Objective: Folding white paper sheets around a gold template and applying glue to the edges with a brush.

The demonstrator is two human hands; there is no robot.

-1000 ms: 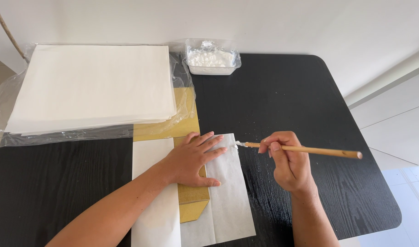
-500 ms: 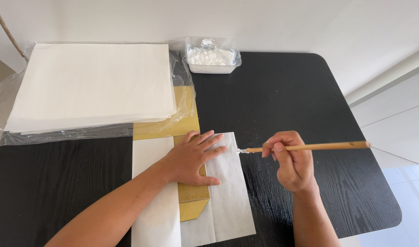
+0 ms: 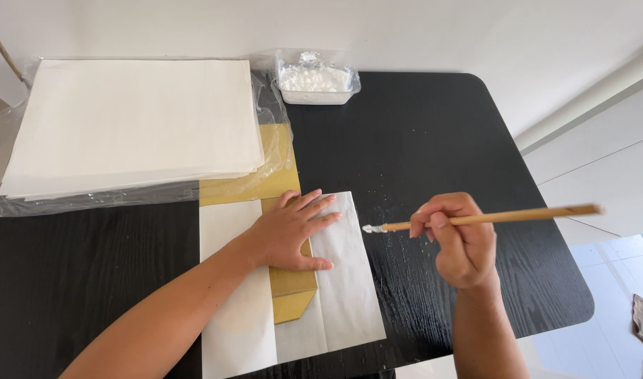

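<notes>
My left hand (image 3: 290, 231) lies flat, fingers spread, on a folded white paper sheet (image 3: 344, 291) that covers a tan card piece (image 3: 292, 295) on the black table (image 3: 420, 140). A wooden-handled brush (image 3: 490, 217) is pinched in my right hand (image 3: 459, 238). Its white-tipped bristles point left and hover just off the right edge of the paper. White paste smears speckle the table beside the tip. Another white sheet (image 3: 234, 309) lies under my left forearm.
A thick stack of white paper (image 3: 132, 123) on clear plastic wrap fills the far left. A clear tub of white paste (image 3: 316, 77) stands at the back middle. A gold sheet (image 3: 265, 184) pokes out under the stack. The table's rounded edge runs along the right.
My right hand has pulled the brush to the right, so its tip has left the paper's edge. The left hand stays pressed on the paper.
</notes>
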